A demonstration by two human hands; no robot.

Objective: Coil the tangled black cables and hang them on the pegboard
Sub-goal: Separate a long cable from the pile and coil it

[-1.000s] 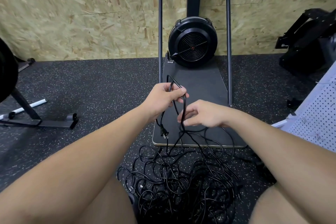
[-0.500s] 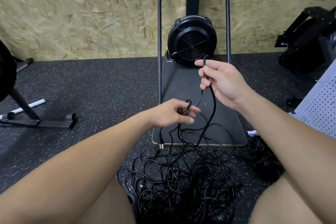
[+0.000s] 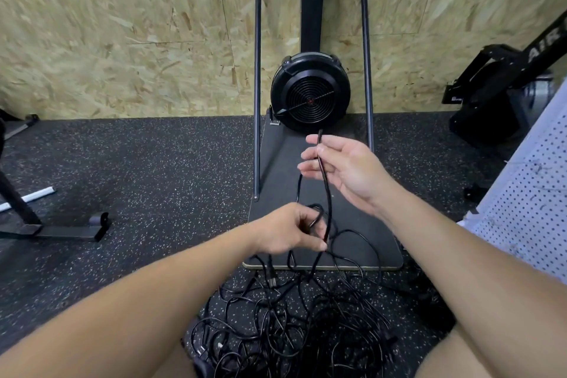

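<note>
Two hands are seen: the left hand (image 3: 287, 232) and the right hand (image 3: 340, 167), each gripping one black cable (image 3: 325, 190). One tangled pile of cables (image 3: 291, 325) is seen on the floor; the strands in it cannot be counted. One pegboard (image 3: 527, 193) is seen at the right edge. One fan machine (image 3: 310, 92) is counted, and two upright rails (image 3: 257, 86) are counted on it.

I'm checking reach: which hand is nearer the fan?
Right. The right hand is raised just below the fan, holding a cable; the left hand is lower, near the cable pile.
</note>
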